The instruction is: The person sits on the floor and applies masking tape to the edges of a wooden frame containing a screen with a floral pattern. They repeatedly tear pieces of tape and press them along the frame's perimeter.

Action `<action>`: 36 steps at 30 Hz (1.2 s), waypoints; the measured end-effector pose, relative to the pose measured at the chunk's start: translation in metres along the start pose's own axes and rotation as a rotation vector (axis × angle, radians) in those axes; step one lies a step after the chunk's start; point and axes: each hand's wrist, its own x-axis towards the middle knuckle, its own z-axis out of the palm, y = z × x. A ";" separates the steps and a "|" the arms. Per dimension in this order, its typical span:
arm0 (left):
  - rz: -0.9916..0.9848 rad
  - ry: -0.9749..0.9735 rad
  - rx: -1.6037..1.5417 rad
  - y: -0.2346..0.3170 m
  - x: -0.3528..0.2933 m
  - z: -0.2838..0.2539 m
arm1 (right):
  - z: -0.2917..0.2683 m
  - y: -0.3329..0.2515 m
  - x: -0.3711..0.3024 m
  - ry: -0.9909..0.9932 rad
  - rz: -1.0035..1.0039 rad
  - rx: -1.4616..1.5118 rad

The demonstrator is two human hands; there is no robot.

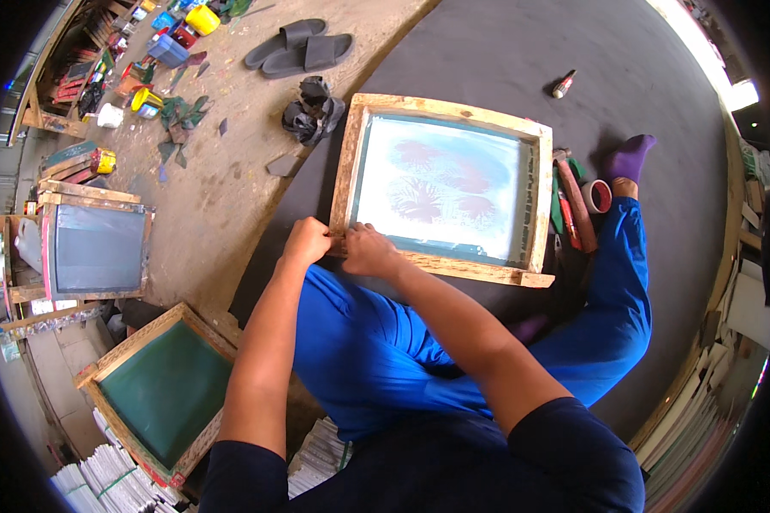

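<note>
Corner (near left, only one held) of rectangular pale-wood frame (pixel 453 109) with white mesh (pixel 441 179) on flat dark-grey worktop (pixel 488 51), pinched between curled, closed left hand (pixel 306 242) and right hand (pixel 371 251); possible skew from lopsided pressure.

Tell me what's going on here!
A person is sitting with a wooden frame in front of them. Their left hand and right hand are close together at its near left corner. The screen inside is whitish, with darker plant-like shapes. Some tools lie to the frame's right.
</note>
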 end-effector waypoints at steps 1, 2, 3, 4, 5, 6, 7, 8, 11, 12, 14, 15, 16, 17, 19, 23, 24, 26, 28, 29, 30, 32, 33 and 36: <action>-0.001 -0.013 0.013 -0.002 0.001 0.001 | -0.004 0.003 -0.003 -0.014 0.013 0.017; 0.000 -0.029 0.024 0.002 0.000 -0.002 | -0.010 0.005 -0.007 -0.029 0.030 0.034; 0.001 -0.045 0.036 0.008 0.000 -0.005 | -0.015 0.008 -0.013 -0.043 0.048 0.052; 0.020 -0.051 0.034 0.014 -0.002 -0.008 | -0.001 0.028 -0.016 0.015 0.078 -0.016; -0.004 -0.060 -0.007 0.016 -0.004 -0.011 | -0.008 0.038 -0.024 0.002 0.086 -0.003; -0.027 -0.070 -0.049 0.017 -0.006 -0.013 | -0.016 0.052 -0.037 -0.013 0.095 0.011; -0.050 -0.084 -0.091 0.017 -0.007 -0.013 | -0.024 0.068 -0.051 -0.029 0.108 0.025; -0.074 -0.090 -0.082 0.018 -0.006 -0.013 | -0.027 0.088 -0.065 -0.007 0.093 0.017; -0.101 -0.096 -0.109 0.023 -0.011 -0.017 | -0.058 0.128 -0.111 -0.060 0.169 0.101; -0.084 -0.069 -0.075 0.018 -0.009 -0.013 | -0.067 0.144 -0.124 -0.098 0.164 0.050; -0.098 -0.064 -0.039 0.026 -0.012 -0.018 | -0.084 0.170 -0.149 -0.147 0.192 -0.001; -0.105 -0.064 -0.021 0.034 -0.014 -0.023 | -0.093 0.178 -0.164 -0.161 0.227 -0.003; -0.190 -0.147 -0.027 0.042 -0.016 -0.030 | -0.100 0.186 -0.175 -0.175 0.262 -0.005; -0.135 -0.027 0.066 0.046 -0.020 -0.029 | -0.105 0.193 -0.183 -0.197 0.287 -0.033; -0.020 0.212 0.249 0.052 -0.030 -0.025 | -0.111 0.205 -0.196 -0.242 0.338 -0.090; 0.394 0.045 0.192 0.101 -0.040 -0.013 | -0.105 0.190 -0.191 -0.157 0.184 -0.036; 0.483 -0.012 0.164 0.112 -0.042 0.000 | -0.110 0.181 -0.189 -0.197 0.212 -0.049; 0.644 -0.074 0.226 0.126 -0.041 0.036 | -0.119 0.169 -0.193 -0.209 0.269 -0.135; 0.663 -0.125 0.281 0.129 -0.037 0.055 | -0.120 0.170 -0.200 -0.230 0.312 -0.217; 0.676 -0.148 0.310 0.133 -0.035 0.060 | -0.118 0.173 -0.203 -0.243 0.323 -0.256; 0.689 -0.151 0.315 0.133 -0.034 0.062 | -0.117 0.175 -0.206 -0.256 0.333 -0.294; 0.682 -0.160 0.322 0.132 -0.034 0.062 | -0.114 0.166 -0.207 -0.313 0.390 -0.376; 0.676 -0.166 0.329 0.132 -0.034 0.062 | -0.113 0.157 -0.206 -0.341 0.416 -0.415; 0.667 -0.141 0.368 0.132 -0.035 0.067 | -0.121 0.142 -0.207 -0.422 0.331 -0.721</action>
